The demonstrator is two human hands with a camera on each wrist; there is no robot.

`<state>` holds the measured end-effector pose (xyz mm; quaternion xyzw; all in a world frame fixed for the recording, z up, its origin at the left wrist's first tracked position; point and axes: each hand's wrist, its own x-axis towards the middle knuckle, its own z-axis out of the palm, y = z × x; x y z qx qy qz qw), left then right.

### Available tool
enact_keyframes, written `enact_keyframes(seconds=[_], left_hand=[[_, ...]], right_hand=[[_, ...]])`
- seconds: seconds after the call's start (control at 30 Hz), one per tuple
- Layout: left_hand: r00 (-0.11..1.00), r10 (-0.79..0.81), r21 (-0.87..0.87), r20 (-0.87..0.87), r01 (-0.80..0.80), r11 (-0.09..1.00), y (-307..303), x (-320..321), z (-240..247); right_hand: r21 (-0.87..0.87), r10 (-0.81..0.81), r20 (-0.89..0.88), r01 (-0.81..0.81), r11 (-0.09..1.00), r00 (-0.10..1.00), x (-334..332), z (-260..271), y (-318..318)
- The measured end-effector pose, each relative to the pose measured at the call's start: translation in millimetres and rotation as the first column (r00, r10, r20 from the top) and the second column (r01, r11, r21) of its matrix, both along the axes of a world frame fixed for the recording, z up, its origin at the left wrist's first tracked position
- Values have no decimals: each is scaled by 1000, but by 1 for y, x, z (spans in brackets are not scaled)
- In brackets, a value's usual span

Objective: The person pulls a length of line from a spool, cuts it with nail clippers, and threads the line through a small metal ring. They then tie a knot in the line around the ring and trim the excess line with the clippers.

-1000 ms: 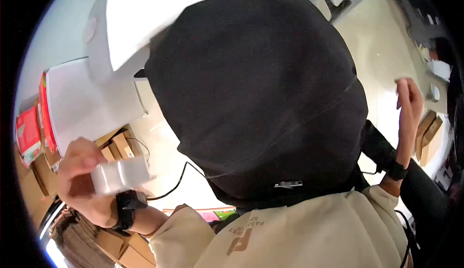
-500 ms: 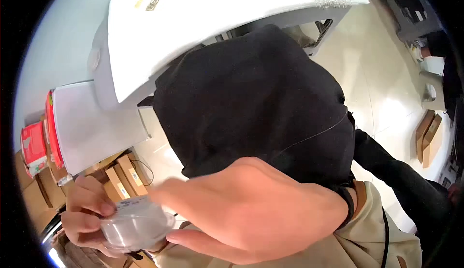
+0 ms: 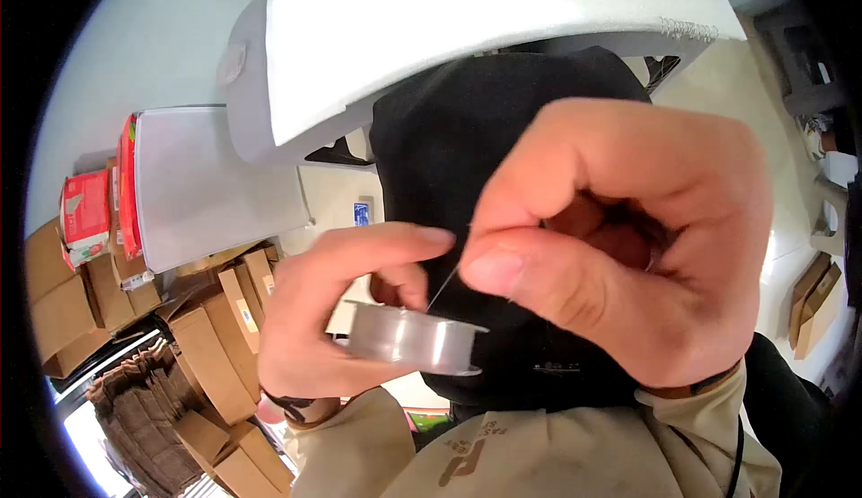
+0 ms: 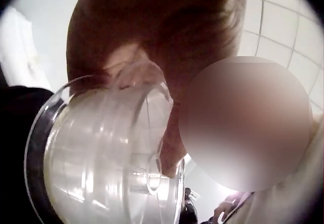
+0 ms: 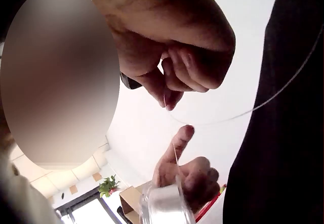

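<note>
A clear plastic spool (image 3: pixel 411 338) wound with thin transparent line sits in my left hand (image 3: pixel 310 314), in front of my lap. The left fingers grip its flanges, and the index finger points out above it. In the left wrist view the spool (image 4: pixel 93 153) looks large, with a hollow centre. Thumb and index finger of my right hand (image 3: pixel 655 229) pinch the line (image 3: pixel 443 289), which rises from the spool to those fingertips. The right wrist view shows a loose length of line (image 5: pixel 228 118) curving away from the pinch, across dark cloth.
A white-covered table (image 3: pixel 503 0) stands ahead, with a wire coil at its right edge. To the left are a white board (image 3: pixel 211 184), red packages (image 3: pixel 87 206) and open cardboard boxes (image 3: pixel 211 354). Black cloth (image 3: pixel 449 166) covers my lap.
My right hand came in from the far right to the spool, then drew back slightly, pinching line. My left hand moved rightward with the spool, and a strand now stretches between both hands.
</note>
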<state>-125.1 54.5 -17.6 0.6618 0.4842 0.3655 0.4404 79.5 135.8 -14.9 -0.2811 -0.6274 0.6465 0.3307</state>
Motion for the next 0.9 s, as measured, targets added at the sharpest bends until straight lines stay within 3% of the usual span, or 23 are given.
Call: enact_keyframes(seconds=[0.3,0.53,0.8,0.9], left_hand=[[961,14,-23,-278,-21,1000,20,21,-1],[937,68,-10,-344,-76,997,20,19,7],[972,134,-79,-194,-152,985,11,-8,-12],[958,275,-163,-86,-285,944,8,-4,-2]], right_hand=[[63,213,-56,-210,976,975,-44,2,16],[-52,195,-169,-207,977,966,-19,8,29],[-192,110,-376,-194,962,920,33,4,39],[-182,148,-457,-256,949,877,44,6,42]])
